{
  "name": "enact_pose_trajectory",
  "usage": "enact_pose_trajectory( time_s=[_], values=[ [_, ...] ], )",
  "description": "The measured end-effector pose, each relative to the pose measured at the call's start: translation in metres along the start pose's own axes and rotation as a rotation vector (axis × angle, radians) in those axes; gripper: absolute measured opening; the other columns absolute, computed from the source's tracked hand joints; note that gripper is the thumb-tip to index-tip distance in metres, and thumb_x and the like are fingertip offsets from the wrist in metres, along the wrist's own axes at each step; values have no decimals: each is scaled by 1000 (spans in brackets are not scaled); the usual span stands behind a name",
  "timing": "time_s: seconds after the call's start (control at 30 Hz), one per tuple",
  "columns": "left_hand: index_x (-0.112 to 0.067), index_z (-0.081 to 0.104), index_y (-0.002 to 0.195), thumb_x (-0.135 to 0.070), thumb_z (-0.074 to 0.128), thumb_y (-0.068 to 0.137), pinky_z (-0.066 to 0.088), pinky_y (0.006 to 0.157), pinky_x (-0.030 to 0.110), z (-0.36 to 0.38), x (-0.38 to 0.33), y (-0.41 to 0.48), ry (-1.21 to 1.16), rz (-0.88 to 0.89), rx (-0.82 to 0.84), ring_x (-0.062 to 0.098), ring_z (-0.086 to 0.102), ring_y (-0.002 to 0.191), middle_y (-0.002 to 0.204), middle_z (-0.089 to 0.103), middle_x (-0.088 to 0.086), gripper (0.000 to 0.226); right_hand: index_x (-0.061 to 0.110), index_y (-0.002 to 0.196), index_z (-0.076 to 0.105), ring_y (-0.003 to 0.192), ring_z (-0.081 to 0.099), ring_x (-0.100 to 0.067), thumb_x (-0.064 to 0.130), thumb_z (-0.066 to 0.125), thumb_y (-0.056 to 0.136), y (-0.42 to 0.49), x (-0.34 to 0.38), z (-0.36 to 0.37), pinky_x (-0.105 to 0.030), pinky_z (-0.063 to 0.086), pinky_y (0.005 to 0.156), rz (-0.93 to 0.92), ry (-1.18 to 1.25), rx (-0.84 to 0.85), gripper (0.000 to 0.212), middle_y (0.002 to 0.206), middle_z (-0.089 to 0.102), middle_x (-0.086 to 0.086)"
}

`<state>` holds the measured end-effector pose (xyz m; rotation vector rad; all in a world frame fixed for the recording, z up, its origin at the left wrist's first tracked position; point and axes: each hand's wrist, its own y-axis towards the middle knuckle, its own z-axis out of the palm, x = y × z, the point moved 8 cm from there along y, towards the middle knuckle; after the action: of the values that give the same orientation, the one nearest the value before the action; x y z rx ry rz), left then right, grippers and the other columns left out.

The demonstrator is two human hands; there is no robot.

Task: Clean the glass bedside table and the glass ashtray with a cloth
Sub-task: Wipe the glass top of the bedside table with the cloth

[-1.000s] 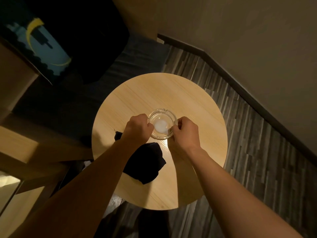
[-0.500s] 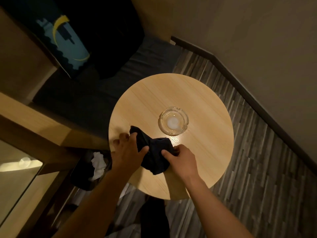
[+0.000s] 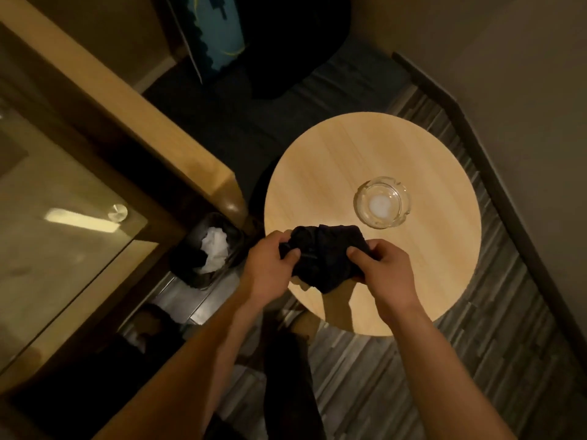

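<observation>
A dark cloth (image 3: 324,255) is bunched between both hands above the near-left edge of a round wooden table (image 3: 349,154). My left hand (image 3: 270,268) grips its left side and my right hand (image 3: 384,274) grips its right side. A clear glass ashtray (image 3: 382,202) with a whitish patch in its bottom stands alone on the table, beyond and right of the cloth, apart from both hands. A glass-topped surface (image 3: 57,223) with a wooden frame lies at the left, reflecting a ceiling light.
A dark waste bin (image 3: 208,249) with white crumpled paper stands on the floor between the glass top and the round table. A dark chair and a blue-patterned cushion (image 3: 216,30) are at the back. The wall and its dark skirting (image 3: 508,185) run along the right.
Both hands let go of the ashtray, took hold of the dark cloth and lifted it off the table. The view swung left, bringing the glass top and the bin into sight.
</observation>
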<state>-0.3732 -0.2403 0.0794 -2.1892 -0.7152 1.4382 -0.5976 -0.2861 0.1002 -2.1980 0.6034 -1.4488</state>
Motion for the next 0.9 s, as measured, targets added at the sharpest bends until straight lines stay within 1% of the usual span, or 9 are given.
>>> enact_pose_trajectory(
  time_s=[0.07,0.17,0.27,0.37,0.47,0.53,0.63,0.7,0.9],
  values=[
    [-9,63,129,-21,63,104,55,102,39,-26,9,-22,-106,-24,-23,25,65,118,124,69,9,28,0,86,67,71,69,-26,14,74,92,-18,23,12,-41,59,64,-37,-9,63,17,85,70,-23],
    [-14,68,115,-22,66,102,60,93,41,-71,30,-56,-256,-71,-90,16,71,102,109,74,4,16,8,88,72,71,71,-23,14,74,92,-47,55,44,-31,58,63,-81,-41,157,8,85,73,-17],
    [-23,68,110,-25,69,100,57,72,19,-121,56,-88,-329,-114,-208,4,70,87,100,74,-4,10,11,87,72,76,72,-31,13,75,92,-75,80,94,-40,59,65,-138,-109,241,6,82,75,-11],
    [-28,70,106,-25,69,100,57,66,19,-168,92,-115,-432,-185,-312,4,73,83,89,76,-10,7,17,85,71,82,71,-34,18,76,91,-99,99,159,-53,58,71,-221,-212,332,8,85,74,-9],
    [-31,69,97,-22,70,99,50,57,11,-220,131,-137,-517,-228,-433,-3,71,75,85,74,-25,10,31,86,71,80,74,-14,21,76,92,-120,114,235,-33,59,65,-278,-273,451,12,85,77,5],
    [-28,70,95,-19,71,99,55,61,19,-257,160,-149,-562,-256,-519,3,73,74,85,76,-17,10,32,88,72,80,75,-5,20,75,93,-133,122,288,-18,55,63,-275,-292,545,13,86,78,11],
    [-24,71,96,-21,69,100,62,73,41,-312,204,-164,-602,-296,-597,16,76,81,87,78,-3,5,26,92,73,84,76,-10,19,74,94,-153,133,366,-23,59,64,-267,-326,654,7,89,79,6],
    [-24,71,96,-20,68,100,61,69,32,-349,235,-173,-634,-294,-674,11,75,79,88,78,-7,7,21,93,72,84,76,-18,18,73,94,-168,141,419,-33,62,65,-273,-343,719,4,90,79,0],
    [-24,71,95,-15,69,99,53,55,18,-452,323,-186,-692,-319,-838,12,72,72,81,74,-1,10,14,94,70,76,74,-12,11,72,95,-210,152,573,-22,57,61,-315,-395,832,4,86,77,1]
  ],
)
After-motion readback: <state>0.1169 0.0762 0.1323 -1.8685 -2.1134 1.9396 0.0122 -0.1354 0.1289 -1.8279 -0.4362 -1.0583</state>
